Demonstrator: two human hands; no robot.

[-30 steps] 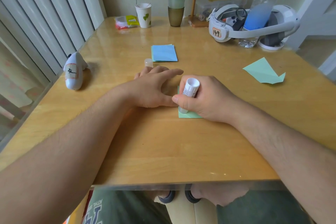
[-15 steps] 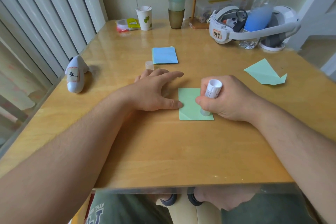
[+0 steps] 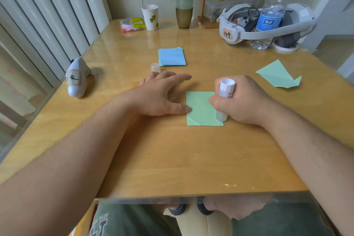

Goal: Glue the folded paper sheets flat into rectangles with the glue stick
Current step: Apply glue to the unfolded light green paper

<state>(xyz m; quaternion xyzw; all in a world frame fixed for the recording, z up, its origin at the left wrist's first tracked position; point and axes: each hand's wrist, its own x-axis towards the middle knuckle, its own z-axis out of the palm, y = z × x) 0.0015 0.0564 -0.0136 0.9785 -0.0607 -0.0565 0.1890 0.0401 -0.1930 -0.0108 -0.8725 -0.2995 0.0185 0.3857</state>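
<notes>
Right hand [image 3: 241,101] grips glue stick [image 3: 225,96], upright and tilted slightly, tip down on the green paper's [image 3: 201,109] right edge. Paper lies just left of that hand, long axis running near to far. Left hand [image 3: 162,96], fingers spread flat, thumb pinning the paper's left edge. Farther: cap [image 3: 155,67], blue stack [image 3: 171,57], another green folded sheet [image 3: 277,75] far right.

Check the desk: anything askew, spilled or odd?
Nothing spilled or damaged. Only oddities: the glue stick's cap stands loose beyond the left hand, and one green sheet at the right lies unfolded and angled, not yet a rectangle. The right hand grips the glue stick on the green paper.
</notes>
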